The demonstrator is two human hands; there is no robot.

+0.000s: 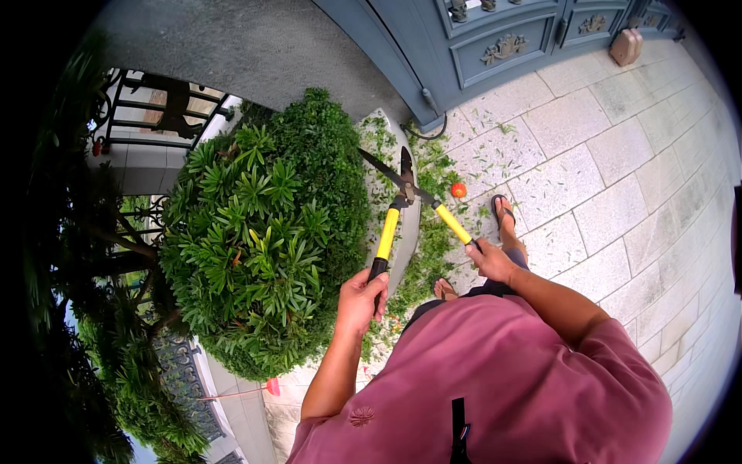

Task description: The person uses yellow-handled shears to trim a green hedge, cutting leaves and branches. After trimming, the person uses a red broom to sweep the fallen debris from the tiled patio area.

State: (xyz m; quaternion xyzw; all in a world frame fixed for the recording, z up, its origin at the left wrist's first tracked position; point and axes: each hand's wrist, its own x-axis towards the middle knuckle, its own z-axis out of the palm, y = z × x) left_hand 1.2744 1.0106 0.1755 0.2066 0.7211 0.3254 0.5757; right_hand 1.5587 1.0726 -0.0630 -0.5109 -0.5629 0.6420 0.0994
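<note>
Both my hands hold a pair of hedge shears [408, 191] with yellow handles and black grips. My left hand [359, 296] is closed on the grip of one handle, and my right hand [493, 260] on the grip of the other. The dark blades stand apart, pointing away from me over the pale stone curb [408, 232]. One blade tip is at the edge of a rounded green shrub [272, 232], which has small dense leaves on the side nearer the blades and longer leaves beyond. Cut leaves [432, 232] lie along the curb.
A blue metal gate [429, 52] and a grey wall [243, 46] stand ahead. Clippings and a small red-orange ball-like object [458, 190] lie on the stone paving [556, 185] near my sandalled feet. A dark cable [432, 137] runs by the gate. Black iron railings [168, 113] are behind the shrub.
</note>
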